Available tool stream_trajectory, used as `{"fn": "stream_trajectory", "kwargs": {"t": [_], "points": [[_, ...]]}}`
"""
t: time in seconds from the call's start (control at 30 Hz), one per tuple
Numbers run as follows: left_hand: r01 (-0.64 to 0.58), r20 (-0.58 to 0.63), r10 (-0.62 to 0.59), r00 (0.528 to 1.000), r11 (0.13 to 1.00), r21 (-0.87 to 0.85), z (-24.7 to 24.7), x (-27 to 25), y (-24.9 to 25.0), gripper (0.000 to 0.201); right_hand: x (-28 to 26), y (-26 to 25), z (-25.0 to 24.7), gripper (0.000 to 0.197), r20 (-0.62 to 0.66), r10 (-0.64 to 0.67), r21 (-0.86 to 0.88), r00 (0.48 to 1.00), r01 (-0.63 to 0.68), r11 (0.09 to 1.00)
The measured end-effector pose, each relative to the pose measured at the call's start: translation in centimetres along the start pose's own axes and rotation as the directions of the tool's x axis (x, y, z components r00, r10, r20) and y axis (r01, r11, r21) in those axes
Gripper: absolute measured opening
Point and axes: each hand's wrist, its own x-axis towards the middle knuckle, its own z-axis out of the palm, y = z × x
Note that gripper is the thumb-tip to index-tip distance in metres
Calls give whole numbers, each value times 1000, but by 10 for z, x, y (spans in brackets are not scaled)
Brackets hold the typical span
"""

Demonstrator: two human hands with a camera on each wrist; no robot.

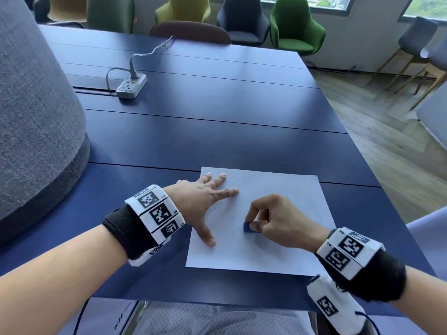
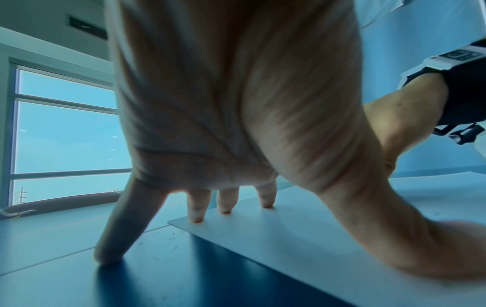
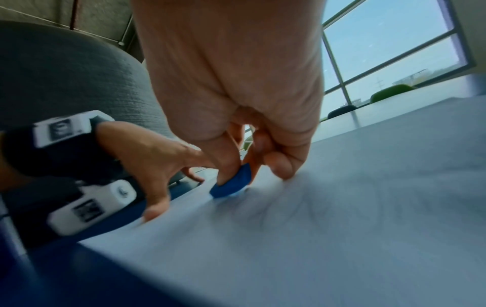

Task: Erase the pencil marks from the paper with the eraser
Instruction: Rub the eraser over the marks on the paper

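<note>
The left hand (image 1: pixel 204 201) lay flat with fingers spread, thumb and three fingers pressing the left part of the paper (image 1: pixel 278 252), little finger off its edge. The right hand (image 1: pixel 275 220), fingers curled, pinched the eraser (image 1: pixel 248 228) against the paper's middle.

The paper (image 1: pixel 278 189) is a thin, matt white sheet lying smooth on the desk (image 1: pixel 217 131) — a dark blue top with a satin finish that catches soft window glare. The eraser (image 1: pixel 248 228) looks like dull blue rubber, and the power strip (image 1: pixel 131 85) is smooth pale plastic. The rounded partition (image 1: pixel 36 117) is coarse grey woven cloth, and the floor (image 1: pixel 377 122) is matt wood-grain planking.
</note>
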Motion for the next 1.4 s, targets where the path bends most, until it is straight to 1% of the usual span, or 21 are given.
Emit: {"fn": "stream_trajectory", "kwargs": {"t": [0.03, 0.13, 0.17, 0.27, 0.3, 0.4, 0.43, 0.57, 0.6, 0.7, 0.73, 0.83, 0.87, 0.9, 1.0, 1.03, 1.13, 1.17, 1.3, 1.33, 1.4], "points": [[2, 1, -2, 1000, 1000, 0, 0, 0, 0, 129, -4, 0, 1, 13, 24, -16, -3, 1000, 16, 1000], [4, 1, -4, 1000, 1000, 10, 0, 1, 0, 130, -16, -3, 6, 10, 196, -66, -29, 978, 74, 997], [3, 2, -3, 1000, 1000, 15, 0, 1, 0, 130, -14, -4, 6, 10, 194, -75, -38, 978, 84, 996], [7, 3, -7, 1000, 1000, 19, 1, 2, -1, 130, -7, -4, 5, 11, 66, -67, -45, 996, 70, 997], [9, 4, -9, 1000, 1000, 17, 1, 2, -1, 131, -8, -4, 6, 11, 70, -71, -47, 995, 74, 996], [7, 5, -7, 1000, 1000, 8, 1, 2, -2, 130, -13, -6, 4, 13, 235, -95, -67, 967, 113, 991], [5, 5, -5, 1000, 1000, 9, 1, 1, -2, 130, -12, -7, 3, 14, 257, -96, -84, 962, 122, 989], [3, 7, -3, 1000, 1000, 11, 1, 1, -2, 130, 0, -4, 3, 17, 120, -117, -72, 986, 126, 989], [3, 7, -3, 1000, 1000, 8, 1, 1, -2, 130, -1, -2, 4, 18, 137, -125, -75, 983, 136, 988], [3, 5, -3, 1000, 1000, 2, 2, 1, -2, 130, -8, -2, 0, 17, 271, -106, -113, 957, 141, 984], [2, 6, -2, 1000, 1000, 6, 2, 1, -2, 130, -6, -1, -3, 17, 253, -93, -113, 963, 125, 986], [-3, 3, 3, 1000, 1000, 14, 1, 2, -3, 130, 4, 3, -7, 14, 15, -57, -62, 998, 58, 996], [-3, 2, 3, 1000, 1000, 12, 2, 2, -3, 130, 3, 3, -7, 12, -15, -46, -37, 999, 45, 998], [-1, 1, 1, 1000, 1000, 10, 2, 2, -4, 130, 0, 4, -6, 11, 7, -46, -25, 999, 46, 999], [-1, 1, 1, 1000, 1000, 10, 2, 2, -3, 131, -13, 0, -4, 9, 193, -44, -63, 980, 57, 996], [-4, 0, 4, 1000, 1000, 12, 2, 2, -3, 130, -12, -1, -5, 10, 192, -41, -71, 980, 56, 996], [-7, 5, 7, 1000, 1000, 9, 2, 1, -3, 130, -1, 5, -10, 10, 25, -18, -56, 1000, 19, 998], [-6, 6, 6, 1000, 1000, 9, 1, 1, -3, 130, -1, 6, -10, 9, 10, -17, -52, 1000, 17, 998], [-3, 4, 3, 1000, 1000, 8, 2, 1, -4, 134, -16, 4, -7, 11, 187, -36, -88, 982, 53, 995], [-2, 3, 2, 1000, 1000, 9, 2, 0, -4, 136, -14, 4, -8, 12, 175, -37, -94, 984, 54, 994], [3, -2, -3, 1000, 1000, 11, 2, 0, -4, 138, -4, 5, -10, 13, 66, -34, -100, 997, 41, 994]]}}
